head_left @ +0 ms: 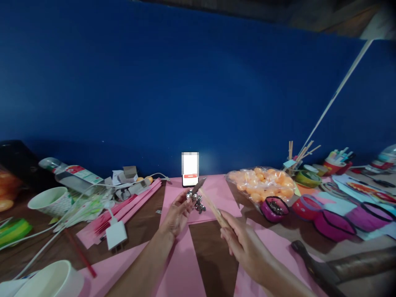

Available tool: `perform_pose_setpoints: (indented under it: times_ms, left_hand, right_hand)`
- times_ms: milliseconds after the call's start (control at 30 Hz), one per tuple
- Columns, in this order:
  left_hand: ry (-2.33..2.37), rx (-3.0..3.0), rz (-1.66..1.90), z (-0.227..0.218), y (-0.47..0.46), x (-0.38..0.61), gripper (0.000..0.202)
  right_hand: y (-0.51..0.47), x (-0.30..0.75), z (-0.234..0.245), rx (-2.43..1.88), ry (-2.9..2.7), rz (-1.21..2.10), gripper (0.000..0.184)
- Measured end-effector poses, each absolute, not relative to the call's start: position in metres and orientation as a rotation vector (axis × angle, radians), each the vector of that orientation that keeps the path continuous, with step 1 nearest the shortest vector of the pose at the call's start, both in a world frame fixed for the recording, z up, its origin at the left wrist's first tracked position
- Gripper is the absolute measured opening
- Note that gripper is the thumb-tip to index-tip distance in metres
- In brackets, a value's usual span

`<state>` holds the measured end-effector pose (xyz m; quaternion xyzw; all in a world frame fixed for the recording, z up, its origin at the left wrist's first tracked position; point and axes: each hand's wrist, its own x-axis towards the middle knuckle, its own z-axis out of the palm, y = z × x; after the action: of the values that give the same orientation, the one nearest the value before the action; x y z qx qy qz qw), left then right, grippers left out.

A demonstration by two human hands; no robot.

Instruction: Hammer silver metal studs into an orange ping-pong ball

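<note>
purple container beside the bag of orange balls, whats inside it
Inside the purple container, small dark pieces show. They cover its bottom, so anything lower cannot be seen.

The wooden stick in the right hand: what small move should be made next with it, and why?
Perhaps ease the wooden stick a little toward the shiny metal cluster, slowly. The right hand grips the stick with its far end near the left hand, which holds the cluster; a dark pointed piece juts up close by, so care seems sensible.
</note>
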<state>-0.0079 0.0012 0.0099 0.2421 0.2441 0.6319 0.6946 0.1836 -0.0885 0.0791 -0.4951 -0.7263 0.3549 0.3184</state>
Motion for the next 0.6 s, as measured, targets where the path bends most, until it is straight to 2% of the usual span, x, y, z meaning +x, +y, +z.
perform_pose_setpoints:
  times_ms: [167,433,600]
  left_hand:
    - [0.536,0.534,1.402,0.0080,0.0023,-0.0085,0.042]
    - [0.557,0.501,1.372,0.0130,-0.0006,-0.0053,0.023]
    - [0.609,0.370,1.387,0.0129,0.0013,-0.0049,0.018]
  right_hand:
    - [-0.0888,0.1842,0.0764,-1.322,-1.896,0.909,0.038]
    - [-0.0876,0.1829,0.0747,-1.286,-1.924,0.877,0.037]
    - [-0.0861,0.1815,0.0723,-1.286,-2.016,0.738,0.037]
